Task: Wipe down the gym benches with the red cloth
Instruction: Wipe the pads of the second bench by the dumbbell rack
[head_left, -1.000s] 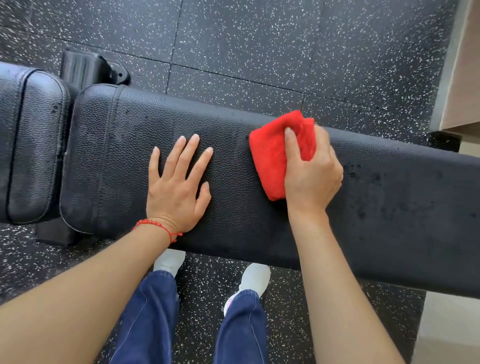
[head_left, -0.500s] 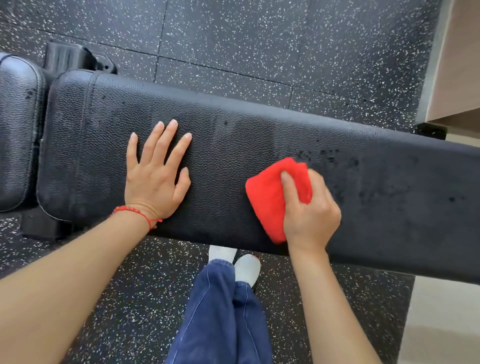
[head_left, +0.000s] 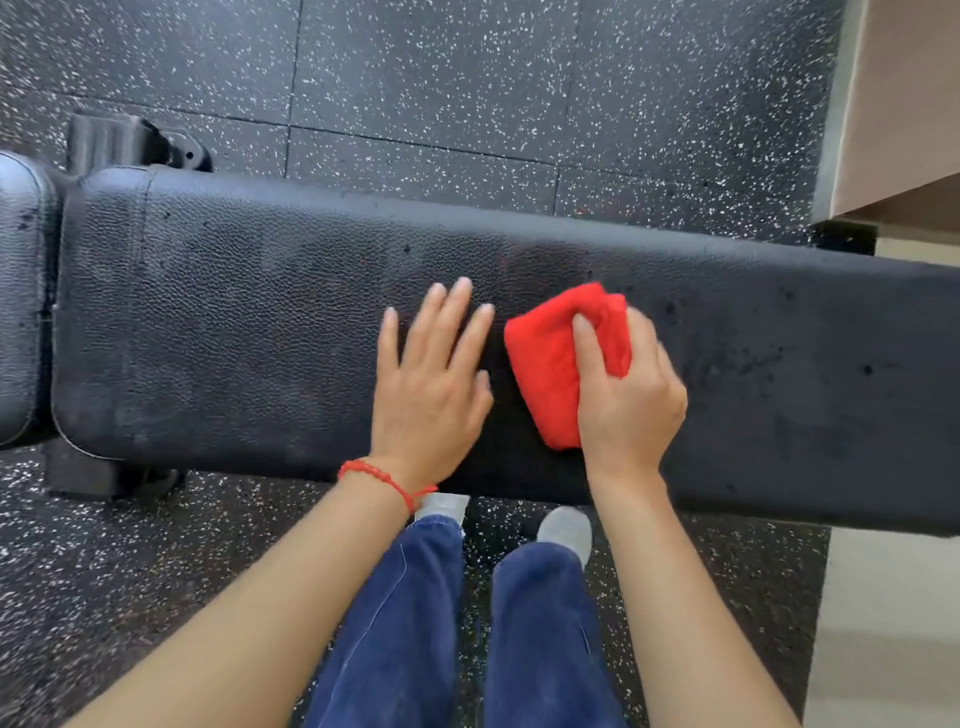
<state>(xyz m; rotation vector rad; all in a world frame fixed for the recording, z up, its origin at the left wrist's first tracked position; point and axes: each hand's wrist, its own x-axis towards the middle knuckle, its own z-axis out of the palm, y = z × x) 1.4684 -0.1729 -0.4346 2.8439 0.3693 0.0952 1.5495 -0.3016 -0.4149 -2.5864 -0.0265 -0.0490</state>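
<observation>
Below, a long black bench pad (head_left: 234, 322) runs across the view, its vinyl skin pebbled like leather, with a stitched seam near its rounded left end and dull damp-looking patches and dark specks toward the right. The red cloth (head_left: 550, 364) lies on this pad, just right of the middle, a soft, fuzzy fabric folded into a thick wad with rounded corners. The right hand (head_left: 628, 400) grasps the cloth, the thumb laid over its top face and the other fingers curled round its right side, pressing it to the pad. The left hand (head_left: 431, 384) lies flat on the vinyl just beside the cloth, its fingers straight and slightly spread, holding nothing; its outline is blurred. A braided red bracelet (head_left: 384, 478) circles that wrist at the near edge of the pad. At the far left a second cushion (head_left: 21, 301), glossy and rounded, sits apart from the pad by a narrow gap, and a black ribbed foot (head_left: 124, 140) of the frame shows behind it. The floor (head_left: 519, 78) is black rubber tile flecked with white, with thin joints between tiles, and lies bare beyond the pad's far edge. Most of the pad to the left of the hands is uncovered. Blue trousers (head_left: 395, 623) and pale shoes (head_left: 566, 530) stand close under the near edge. A pale wall (head_left: 904, 104) rises at the upper right.
</observation>
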